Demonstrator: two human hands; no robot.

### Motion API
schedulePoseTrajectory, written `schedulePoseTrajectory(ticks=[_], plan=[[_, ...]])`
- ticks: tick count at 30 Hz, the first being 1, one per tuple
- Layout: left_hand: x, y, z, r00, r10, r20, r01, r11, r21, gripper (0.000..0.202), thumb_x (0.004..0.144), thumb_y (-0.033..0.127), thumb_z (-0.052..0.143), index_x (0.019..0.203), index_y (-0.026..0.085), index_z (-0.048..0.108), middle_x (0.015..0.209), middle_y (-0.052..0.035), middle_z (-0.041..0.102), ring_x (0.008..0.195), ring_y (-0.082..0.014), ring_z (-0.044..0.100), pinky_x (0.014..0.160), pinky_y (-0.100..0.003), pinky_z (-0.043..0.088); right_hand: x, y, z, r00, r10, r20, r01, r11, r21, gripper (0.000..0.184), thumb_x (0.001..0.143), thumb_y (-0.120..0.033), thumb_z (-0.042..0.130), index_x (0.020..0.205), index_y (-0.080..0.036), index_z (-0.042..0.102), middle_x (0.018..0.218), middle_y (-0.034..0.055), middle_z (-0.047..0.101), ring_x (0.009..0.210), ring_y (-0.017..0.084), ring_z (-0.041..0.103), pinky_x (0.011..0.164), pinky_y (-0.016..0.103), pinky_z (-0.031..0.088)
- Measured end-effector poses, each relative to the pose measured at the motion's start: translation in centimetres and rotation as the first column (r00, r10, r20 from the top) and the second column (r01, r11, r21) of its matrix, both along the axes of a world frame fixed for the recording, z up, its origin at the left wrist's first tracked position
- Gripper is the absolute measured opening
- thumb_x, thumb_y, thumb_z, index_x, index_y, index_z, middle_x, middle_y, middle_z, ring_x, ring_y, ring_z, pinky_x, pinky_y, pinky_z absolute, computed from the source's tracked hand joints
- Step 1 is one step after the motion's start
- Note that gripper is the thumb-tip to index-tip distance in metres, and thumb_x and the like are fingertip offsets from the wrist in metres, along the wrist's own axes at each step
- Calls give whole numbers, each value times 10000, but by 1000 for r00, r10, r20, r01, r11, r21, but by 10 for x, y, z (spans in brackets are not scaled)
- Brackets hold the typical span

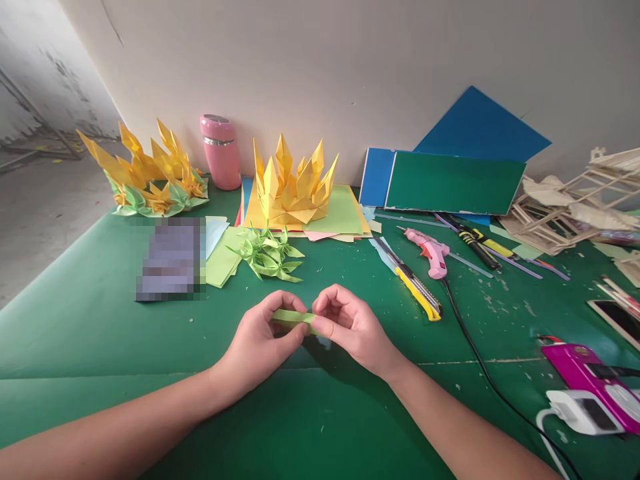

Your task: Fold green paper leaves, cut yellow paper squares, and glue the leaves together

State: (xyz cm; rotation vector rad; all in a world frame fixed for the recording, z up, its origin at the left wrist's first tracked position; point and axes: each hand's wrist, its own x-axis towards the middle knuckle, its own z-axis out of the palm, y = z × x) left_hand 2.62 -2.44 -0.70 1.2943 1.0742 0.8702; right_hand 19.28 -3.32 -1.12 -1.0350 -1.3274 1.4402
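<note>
Between my two hands is a small folded strip of light green paper point(290, 317), held just above the table. My left hand point(267, 337) pinches its left part between thumb and fingers. My right hand point(350, 327) grips the right end, thumb in front and fingers curled behind. Just beyond them lies a cluster of green folded paper flowers point(270, 253). Behind that, a yellow folded paper crown point(295, 190) stands on a stack of coloured paper point(350, 208).
Left are a second crown point(155, 173), a pink flask point(221, 153) and green sheets point(223, 263). Right lie a yellow box cutter point(420, 293), a pink glue gun point(429, 252) with its black cord, and a magenta power strip point(590, 373). Boards point(455, 183) lean on the wall.
</note>
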Motion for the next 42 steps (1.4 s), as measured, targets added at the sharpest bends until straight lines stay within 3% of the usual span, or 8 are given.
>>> schedulePoseTrajectory(ticks=[9, 16, 21, 27, 31, 34, 38, 42], plan=[[4, 4, 8, 981, 65, 182, -41, 991, -130, 474, 597, 253, 772, 954, 208, 463, 688, 27, 683, 593, -113, 604, 559, -209, 481, 0, 2, 0, 989, -19, -147, 6, 996, -89, 306, 708, -299, 741, 739, -207, 450, 726, -57, 515, 607, 69, 433, 552, 202, 368], [3, 3, 9, 963, 58, 263, -21, 990, -141, 443, 621, 300, 792, 928, 200, 489, 715, 26, 671, 617, -114, 623, 590, -218, 500, -2, 1, 2, 983, -75, -165, 54, 991, -123, 342, 680, -342, 774, 708, -203, 463, 670, -59, 508, 599, 78, 442, 551, 207, 368], [3, 5, 4, 961, 114, 254, -79, 986, -145, 488, 632, 345, 794, 989, 203, 493, 663, 44, 630, 569, -110, 593, 541, -217, 486, 1, 3, 6, 986, -57, -159, 30, 986, -165, 313, 721, -434, 729, 829, -199, 553, 742, -37, 504, 628, 82, 448, 585, 219, 382], [5, 5, 4, 943, 112, 314, -80, 990, -113, 518, 638, 326, 786, 1019, 211, 455, 818, 3, 671, 751, -150, 651, 702, -275, 530, -2, 0, 1, 998, -29, -60, 26, 998, -56, 304, 689, -327, 734, 872, -226, 514, 818, -21, 503, 753, 120, 502, 664, 241, 442], [3, 4, 7, 979, 88, 185, -78, 995, -62, 493, 654, 306, 760, 1055, 225, 485, 820, 31, 630, 636, -109, 610, 623, -238, 497, -5, -3, -1, 995, -93, 41, 90, 994, 64, 198, 731, -269, 671, 836, -222, 510, 782, -20, 518, 712, 118, 512, 639, 243, 452], [1, 3, 8, 996, 68, 53, -65, 997, -44, 350, 650, 311, 752, 932, 202, 574, 757, 36, 604, 538, -81, 532, 529, -208, 427, -5, -3, -2, 986, -139, 93, 129, 986, 102, 138, 765, -285, 637, 825, -216, 534, 762, -11, 545, 679, 123, 539, 602, 246, 462], [0, 4, 7, 998, 50, 26, -48, 995, -92, 239, 661, 348, 740, 754, 181, 597, 644, 29, 578, 548, -98, 515, 514, -205, 396, -5, -4, -2, 978, -169, 119, 152, 979, 138, 118, 796, -294, 603, 874, -214, 563, 826, 7, 587, 694, 126, 578, 618, 252, 479], [0, 4, 5, 991, 116, 66, -111, 991, -72, 237, 643, 336, 754, 721, 173, 601, 819, -11, 625, 670, -118, 570, 616, -221, 453, -9, -7, -2, 979, -182, 95, 165, 973, 162, 268, 770, -248, 618, 1016, -246, 511, 876, -1, 573, 765, 133, 586, 675, 258, 484]])
